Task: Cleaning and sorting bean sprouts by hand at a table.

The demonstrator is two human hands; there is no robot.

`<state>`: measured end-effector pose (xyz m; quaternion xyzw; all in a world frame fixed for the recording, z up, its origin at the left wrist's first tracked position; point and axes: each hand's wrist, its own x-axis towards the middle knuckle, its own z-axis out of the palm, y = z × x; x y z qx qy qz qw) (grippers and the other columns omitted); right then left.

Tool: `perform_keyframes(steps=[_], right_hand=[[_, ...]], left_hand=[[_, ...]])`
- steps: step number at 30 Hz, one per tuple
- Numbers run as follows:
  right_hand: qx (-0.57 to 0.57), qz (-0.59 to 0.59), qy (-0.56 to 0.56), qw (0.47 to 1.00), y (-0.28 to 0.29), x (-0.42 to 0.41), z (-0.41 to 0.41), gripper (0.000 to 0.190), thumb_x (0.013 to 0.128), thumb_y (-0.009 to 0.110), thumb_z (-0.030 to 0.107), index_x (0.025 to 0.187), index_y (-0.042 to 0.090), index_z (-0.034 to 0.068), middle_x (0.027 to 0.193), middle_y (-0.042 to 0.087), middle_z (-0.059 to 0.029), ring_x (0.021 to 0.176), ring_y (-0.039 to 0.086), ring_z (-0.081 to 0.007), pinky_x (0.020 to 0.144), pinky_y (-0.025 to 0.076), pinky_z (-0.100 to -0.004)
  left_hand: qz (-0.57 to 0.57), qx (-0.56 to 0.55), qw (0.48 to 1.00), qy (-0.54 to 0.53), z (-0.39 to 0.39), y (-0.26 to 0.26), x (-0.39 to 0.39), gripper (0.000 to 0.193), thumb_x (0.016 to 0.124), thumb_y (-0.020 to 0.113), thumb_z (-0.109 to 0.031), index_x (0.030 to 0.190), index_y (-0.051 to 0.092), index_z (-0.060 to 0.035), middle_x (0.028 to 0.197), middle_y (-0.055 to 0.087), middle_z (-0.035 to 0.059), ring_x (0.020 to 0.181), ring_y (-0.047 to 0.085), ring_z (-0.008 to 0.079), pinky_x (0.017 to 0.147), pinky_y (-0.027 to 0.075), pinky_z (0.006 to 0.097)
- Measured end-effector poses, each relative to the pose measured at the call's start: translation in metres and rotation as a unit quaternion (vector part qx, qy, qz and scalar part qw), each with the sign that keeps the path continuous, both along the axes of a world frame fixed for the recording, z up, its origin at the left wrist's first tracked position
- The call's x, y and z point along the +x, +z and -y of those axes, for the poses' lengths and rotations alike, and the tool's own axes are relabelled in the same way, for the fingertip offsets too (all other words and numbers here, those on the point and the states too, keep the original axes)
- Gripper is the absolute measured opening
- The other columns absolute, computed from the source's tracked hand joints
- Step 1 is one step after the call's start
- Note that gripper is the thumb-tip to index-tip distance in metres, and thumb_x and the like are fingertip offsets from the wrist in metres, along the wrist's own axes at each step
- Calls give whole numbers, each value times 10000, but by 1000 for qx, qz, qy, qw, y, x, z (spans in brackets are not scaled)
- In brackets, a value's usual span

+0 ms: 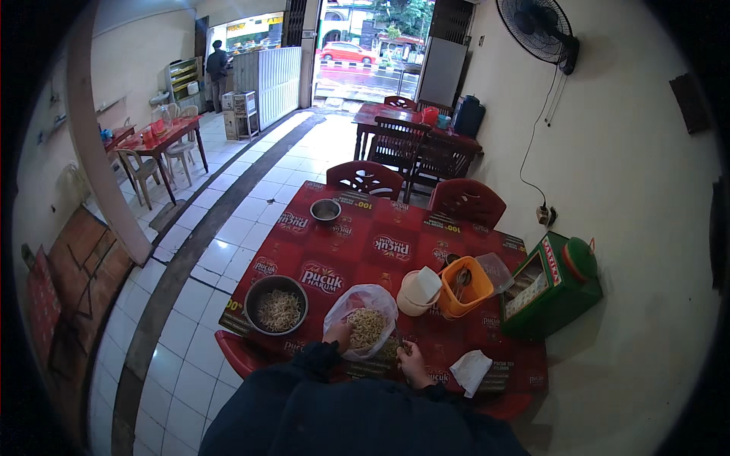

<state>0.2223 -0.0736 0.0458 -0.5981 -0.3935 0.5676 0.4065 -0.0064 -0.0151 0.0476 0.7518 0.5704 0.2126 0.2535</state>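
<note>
A white plastic bag [366, 329] full of bean sprouts lies open on the red patterned tablecloth [348, 245]. My left hand [340, 335] is at the bag's left side, its fingers at the sprouts; whether they grip any is hidden. Right of the bag, my right hand [412, 362] has its fingers drawn together around the lower end of a thin dark object, perhaps a knife, that points upward. Small greenish bits lie on the cloth between the bag and this hand. To the left stands a metal bowl [276, 305] with more bean sprouts in it.
A small metal bowl [325, 211] stands farther back. Right of the bag are a cream container [418, 293], an orange utensil holder [466, 286], a green tin [552, 285] and a crumpled white tissue [471, 371]. Red chairs [467, 204] border the table. A person [217, 74] stands far off.
</note>
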Motion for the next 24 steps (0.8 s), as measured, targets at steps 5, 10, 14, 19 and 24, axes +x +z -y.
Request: perform_keyframes(steps=[5,10,14,19,24], right_hand=[[0,15,4,1000,8,-1,3,355,865,498,156,1179,381,37,829,466,-29,674,454,-87,528,403,-235],[-10,-4,-3,1000,12,-4,3,353,867,497,158,1177,383,35,815,466,-34,667,451,-87,532,402,-234],[3,-11,6,1000,6,0,1,354,868,497,157,1178,381,32,833,462,-36,680,451,-89,533,400,-236],[9,-31,23,999,19,-8,2,350,876,489,173,1180,389,31,788,461,-21,636,437,-86,530,397,-236],[28,-39,153,987,25,-11,8,368,876,492,187,1208,395,61,763,455,5,611,417,-65,508,370,-210]], left_hand=[[263,-88,957,85,-28,-90,-2,162,720,508,-57,854,588,-17,851,567,194,828,550,343,702,436,392],[39,38,999,1,-9,-43,-3,145,737,493,-73,833,587,-19,869,560,188,809,545,341,705,425,408],[29,-1,999,14,-10,-23,1,140,767,500,-119,822,582,-21,862,552,175,826,533,343,722,420,414],[6,22,999,36,2,-6,7,172,805,485,-177,833,571,-30,900,542,162,851,522,334,730,425,413],[-91,29,992,-79,3,-9,24,160,806,482,-184,825,570,-52,912,544,146,854,527,332,733,429,407]])
